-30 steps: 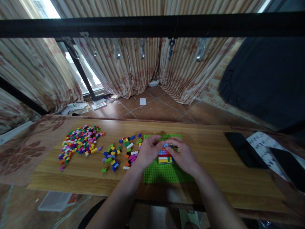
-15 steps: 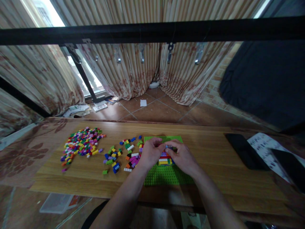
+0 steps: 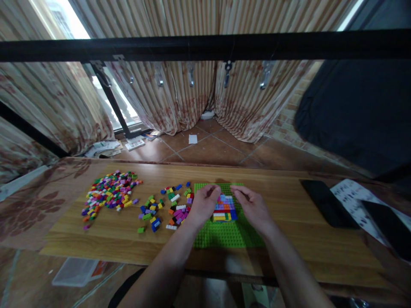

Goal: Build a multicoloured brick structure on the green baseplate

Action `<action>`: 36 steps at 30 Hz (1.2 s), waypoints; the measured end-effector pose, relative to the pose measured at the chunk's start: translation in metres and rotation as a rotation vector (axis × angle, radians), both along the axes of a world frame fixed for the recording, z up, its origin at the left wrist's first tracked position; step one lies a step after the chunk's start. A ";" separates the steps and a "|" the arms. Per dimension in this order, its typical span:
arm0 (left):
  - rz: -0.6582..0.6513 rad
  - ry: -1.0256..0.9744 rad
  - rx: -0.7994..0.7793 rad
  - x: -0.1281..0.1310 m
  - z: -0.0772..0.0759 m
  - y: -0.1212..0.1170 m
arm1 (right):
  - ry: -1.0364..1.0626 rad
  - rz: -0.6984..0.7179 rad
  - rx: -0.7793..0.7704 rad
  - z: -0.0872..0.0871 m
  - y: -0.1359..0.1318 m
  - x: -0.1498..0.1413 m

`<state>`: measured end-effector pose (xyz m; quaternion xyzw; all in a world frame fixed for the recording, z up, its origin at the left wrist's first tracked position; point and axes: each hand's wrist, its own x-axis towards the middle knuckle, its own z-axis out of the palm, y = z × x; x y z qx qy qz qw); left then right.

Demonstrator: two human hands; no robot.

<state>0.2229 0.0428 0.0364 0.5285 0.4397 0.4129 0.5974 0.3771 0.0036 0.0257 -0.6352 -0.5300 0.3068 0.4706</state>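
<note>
A green baseplate lies on the wooden table in front of me. On its middle stands a small block of stacked bricks in purple, pink, red, yellow and blue rows. My left hand rests on the plate just left of the block, fingers loosely bent, nothing visible in them. On the right of the block is my right hand, its fingertips pointing at the block's far corner and holding nothing. Both hands are beside the block, not on top of it.
A large heap of loose coloured bricks lies at the left, with a smaller scatter by my left hand. A black phone and printed paper lie at the right. A black bar crosses overhead before the curtains.
Both hands were together over the top of the block, pressing a small brick there. They have now drawn apart to either side, and the block's top is uncovered.
</note>
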 end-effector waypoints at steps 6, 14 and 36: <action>-0.045 0.010 0.021 0.005 -0.007 0.001 | -0.069 0.020 -0.033 0.003 -0.001 -0.005; -0.028 0.033 0.068 0.008 -0.007 -0.005 | -0.146 0.058 -0.076 -0.002 -0.004 -0.009; 0.215 0.561 0.334 -0.108 0.006 0.033 | -0.232 0.048 -0.185 -0.001 -0.006 -0.003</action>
